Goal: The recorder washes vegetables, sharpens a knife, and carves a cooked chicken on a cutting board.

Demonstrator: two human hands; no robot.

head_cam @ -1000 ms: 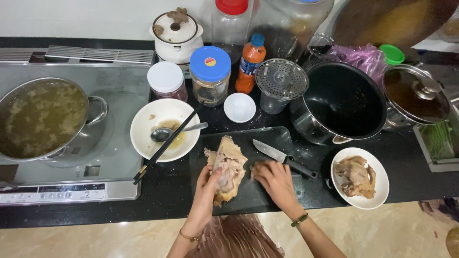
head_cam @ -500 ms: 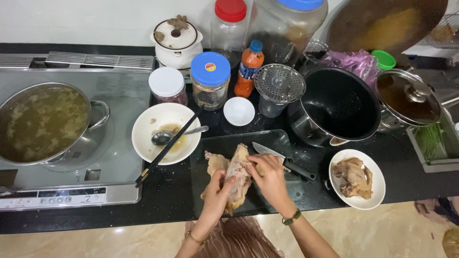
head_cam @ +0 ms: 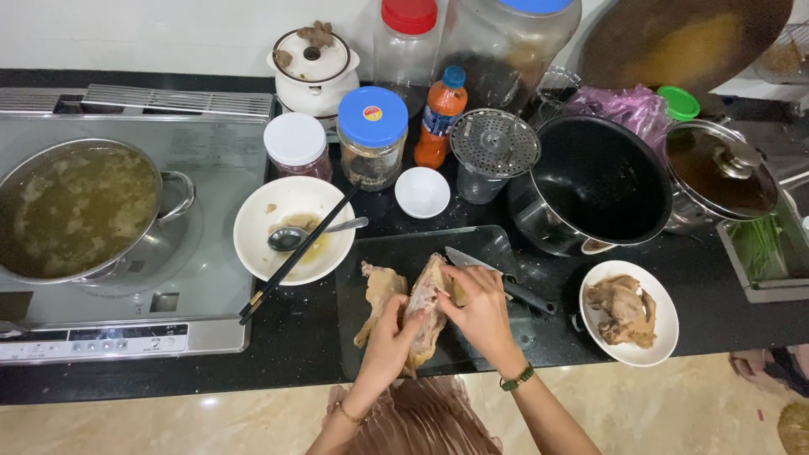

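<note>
- Your left hand clasps the lower end of the cooked chicken, fingers wrapped around it, so the carcass is pinned against the dark cutting board and cannot slide.
- Your right hand pinches the upper side of the same bird, fingertips dug into the meat; it looks like a pulling grip, set opposite the left so the two can work against each other.
- The chicken lies near the middle of the board, at the front edge of the black counter, straight below you. One pale piece hangs off to its left, touching the board.
- The knife lies free on the board just behind your right hand, blade toward the bird, handle pointing right, within easy reach.
- A white plate to the right of the board holds another portion of meat, close enough to drop pieces onto.
- To the left of the board sits a white bowl with a spoon inside and black chopsticks laid across its rim.
- Further left, a pot of broth stands on the cooktop, well apart from your hands.
</note>
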